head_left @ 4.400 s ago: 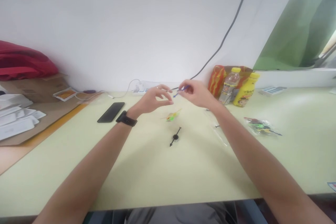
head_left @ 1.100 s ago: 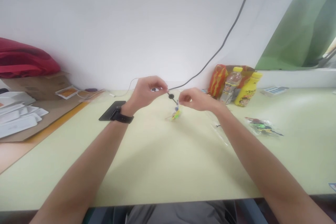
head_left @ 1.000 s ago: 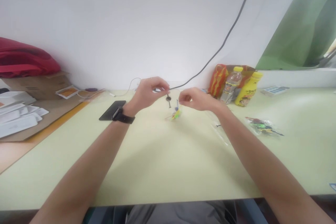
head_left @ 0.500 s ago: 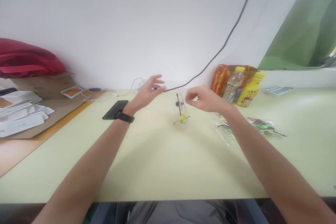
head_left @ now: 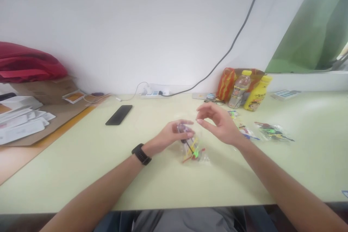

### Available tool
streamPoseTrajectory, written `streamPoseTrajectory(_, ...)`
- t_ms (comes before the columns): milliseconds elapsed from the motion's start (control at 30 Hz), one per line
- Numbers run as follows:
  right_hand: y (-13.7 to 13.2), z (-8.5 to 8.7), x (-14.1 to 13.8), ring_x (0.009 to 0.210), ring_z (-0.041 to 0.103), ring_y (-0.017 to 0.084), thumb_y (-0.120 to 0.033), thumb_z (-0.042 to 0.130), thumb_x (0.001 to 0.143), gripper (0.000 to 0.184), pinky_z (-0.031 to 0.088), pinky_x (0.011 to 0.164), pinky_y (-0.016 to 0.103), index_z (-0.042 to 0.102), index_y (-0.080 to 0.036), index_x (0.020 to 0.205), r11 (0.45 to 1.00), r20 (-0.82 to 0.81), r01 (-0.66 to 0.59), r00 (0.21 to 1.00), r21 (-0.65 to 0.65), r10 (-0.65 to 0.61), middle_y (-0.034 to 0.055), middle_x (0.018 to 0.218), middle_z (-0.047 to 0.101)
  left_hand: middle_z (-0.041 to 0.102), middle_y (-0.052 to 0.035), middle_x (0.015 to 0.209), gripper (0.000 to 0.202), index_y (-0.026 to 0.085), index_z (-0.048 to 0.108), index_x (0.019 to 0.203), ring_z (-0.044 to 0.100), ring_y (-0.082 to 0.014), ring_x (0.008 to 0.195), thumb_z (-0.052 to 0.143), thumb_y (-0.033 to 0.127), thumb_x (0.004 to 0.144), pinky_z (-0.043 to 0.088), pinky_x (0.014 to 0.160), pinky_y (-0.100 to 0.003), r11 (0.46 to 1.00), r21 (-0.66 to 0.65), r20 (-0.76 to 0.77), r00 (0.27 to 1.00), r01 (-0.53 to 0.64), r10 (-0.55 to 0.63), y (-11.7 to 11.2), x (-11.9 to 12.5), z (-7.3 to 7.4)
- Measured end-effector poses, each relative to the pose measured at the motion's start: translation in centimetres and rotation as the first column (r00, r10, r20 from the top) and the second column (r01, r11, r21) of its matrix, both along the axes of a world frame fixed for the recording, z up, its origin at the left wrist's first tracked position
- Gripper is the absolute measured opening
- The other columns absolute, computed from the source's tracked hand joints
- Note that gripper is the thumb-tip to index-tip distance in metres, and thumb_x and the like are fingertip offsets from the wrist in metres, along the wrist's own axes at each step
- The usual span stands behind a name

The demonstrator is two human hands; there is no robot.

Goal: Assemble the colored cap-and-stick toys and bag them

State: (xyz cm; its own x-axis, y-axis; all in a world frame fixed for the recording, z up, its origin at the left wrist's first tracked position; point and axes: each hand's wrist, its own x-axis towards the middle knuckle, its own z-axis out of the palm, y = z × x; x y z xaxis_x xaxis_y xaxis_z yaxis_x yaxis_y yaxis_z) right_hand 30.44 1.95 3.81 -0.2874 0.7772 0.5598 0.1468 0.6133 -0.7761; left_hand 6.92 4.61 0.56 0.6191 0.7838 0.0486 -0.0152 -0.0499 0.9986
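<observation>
Over the pale surface (head_left: 163, 192), a clear bag of colourful pieces (head_left: 195, 153) is pinched between the fingers of the left hand (head_left: 172, 135). Just beside it, the fingers of the right hand (head_left: 219, 125) curve well apart — gripping nothing visible. Farther back stands a yellow bottle (head_left: 255, 97).

Table: pale yellow-green top (head_left: 89, 174), smooth and matte, its back edge along the wall.
Left border: an orange-brown surface (head_left: 16, 159), a cardboard sheet (head_left: 61, 111) flat upon it.
Smartphone: black (head_left: 119, 115), left of centre, screen dark, lying aslant.
Power strip: white (head_left: 151, 95), at the back.
Plastic bottles: a clear one with a yellow cap (head_left: 238, 92) and a yellow one (head_left: 256, 96), both standing, side by side.
Bag: red and yellow (head_left: 225, 84), just behind the bottles.
Clear packets: coloured pieces inside; the fullest-looking packet (head_left: 272, 131) farthest right, another (head_left: 248, 133) partly hidden.
Back right: a white block with blue panels (head_left: 285, 95).
</observation>
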Motion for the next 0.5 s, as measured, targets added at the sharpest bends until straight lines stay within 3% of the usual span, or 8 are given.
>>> streamPoseTrajectory(67, 0.5, -1.5, -0.1, 0.093, 0.070, 0.022, -0.040, 0.081, 0.089, 0.059, 0.059, 0.091, 0.042, 0.053, -0.029, 0.141, 0.990, -0.041, -0.013, 0.999, -0.144, 0.007, 0.0037, 0.102, 0.071, 0.078, -0.0096, 0.100, 0.043, 0.017, 0.076, 0.114, 0.074, -0.0225, 0.093, 0.090, 0.041, 0.082, 0.057, 0.086, -0.035, 0.995, 0.054, -0.016, 0.997, -0.079, 0.080, 0.1, -0.1, -0.5)
streamPoseTrajectory(100, 0.7, -2.0, -0.1, 0.092, 0.071, 0.021, -0.042, 0.082, 0.087, 0.063, 0.059, 0.089, 0.041, 0.053, -0.028, 0.141, 0.976, -0.029, -0.025, 0.999, -0.216, 0.020, 0.0034, 0.101, 0.071, 0.078, -0.0083, 0.096, 0.038, 0.016, 0.078, 0.108, 0.073, -0.0207, 0.089, 0.090, 0.040, 0.081, 0.057, 0.084, -0.034, 0.988, 0.095, 0.005, 0.992, -0.125, 0.125, 0.2, -0.2, -0.5)
streamPoseTrajectory(233, 1.0, -2.4, -0.1, 0.088, 0.069, 0.020, -0.048, 0.082, 0.087, 0.036, 0.057, 0.084, 0.037, 0.072, -0.021, 0.108, 0.936, 0.020, -0.077, 0.996, -0.344, 0.089, 0.0043, 0.093, 0.072, 0.079, -0.0061, 0.092, 0.031, 0.017, 0.079, 0.103, 0.072, -0.0180, 0.083, 0.091, 0.035, 0.081, 0.058, 0.080, -0.031, 0.942, 0.243, 0.102, 0.972, -0.231, 0.212, -0.1, -0.4, 0.3)
streamPoseTrajectory(300, 0.6, -1.7, -0.1, 0.086, 0.068, 0.019, -0.046, 0.081, 0.088, 0.029, 0.057, 0.083, 0.036, 0.072, -0.020, 0.096, 0.952, -0.022, -0.090, 0.996, -0.293, 0.087, 0.0040, 0.092, 0.072, 0.079, -0.0060, 0.092, 0.032, 0.018, 0.078, 0.108, 0.074, -0.0191, 0.085, 0.089, 0.035, 0.083, 0.059, 0.081, -0.031, 0.923, 0.294, 0.109, 0.968, -0.250, 0.228, -0.5, -0.6, 1.1)
streamPoseTrajectory(400, 0.0, -0.5, 0.0, 0.085, 0.068, 0.019, -0.040, 0.079, 0.091, 0.020, 0.058, 0.081, 0.035, 0.071, -0.022, 0.091, 0.994, -0.082, -0.021, 0.997, -0.111, 0.012, 0.0035, 0.090, 0.072, 0.081, -0.0094, 0.104, 0.038, 0.020, 0.077, 0.119, 0.076, -0.0239, 0.096, 0.085, 0.039, 0.088, 0.061, 0.085, -0.035, 0.921, 0.329, 0.061, 0.978, -0.210, 0.201, -0.6, -0.8, 2.1)
streamPoseTrajectory(500, -0.1, 0.4, 0.4, 0.088, 0.069, 0.020, -0.035, 0.076, 0.095, 0.013, 0.059, 0.085, 0.037, 0.073, -0.023, 0.094, 0.998, -0.050, 0.065, 0.997, 0.024, -0.064, 0.0045, 0.093, 0.073, 0.081, -0.0117, 0.106, 0.030, 0.018, 0.082, 0.106, 0.076, -0.0259, 0.097, 0.078, 0.045, 0.092, 0.061, 0.087, -0.037, 0.899, 0.409, -0.021, 0.984, -0.156, 0.180, 0.1, -1.2, 3.2)
